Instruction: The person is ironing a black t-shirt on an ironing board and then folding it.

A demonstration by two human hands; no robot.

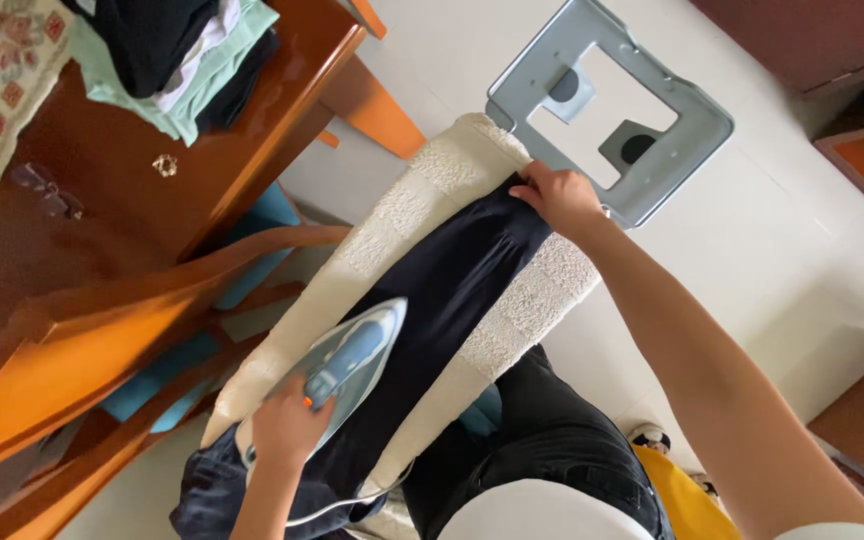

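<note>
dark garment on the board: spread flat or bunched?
Mostly spread flat. The garment lies lengthwise along the board, right hand holding its far end, left hand on the iron; near end bunches.

Single head-worn view, steeply downward, close over the ironing board.

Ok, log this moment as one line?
left hand: grips iron, flat on dark garment | right hand: pinches garment's far end | ironing board: towel-covered, grey iron rest beyond

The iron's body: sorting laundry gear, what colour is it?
Pale blue and white steam iron, head view.
</note>
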